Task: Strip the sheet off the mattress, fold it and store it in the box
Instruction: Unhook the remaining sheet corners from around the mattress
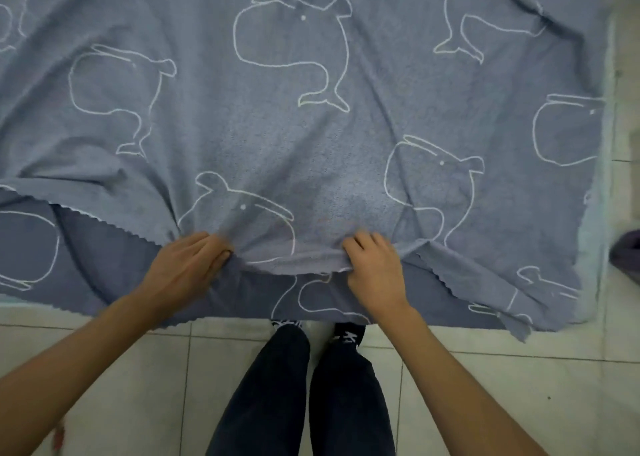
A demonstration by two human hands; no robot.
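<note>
Pale tiled floor point(145, 379), mattress edge above. Item: blue whale-print sheet point(311, 137), spread over mattress, near edge doubled back. Left hand point(188, 265) and right hand point(375, 268): fingers closed, pinching the fold. Advice: pull both hands evenly, keeping scalloped edges aligned.

Mattress point(604, 213) almost wholly under the sheet point(311, 126); dark object point(627, 251) cut by right edge.

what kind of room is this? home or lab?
Probably a home bedroom, though only a small area shows. A blue whale-print sheet lies spread over a low mattress on a pale tiled floor. Both hands, left hand and right hand, grip its folded edge.
</note>
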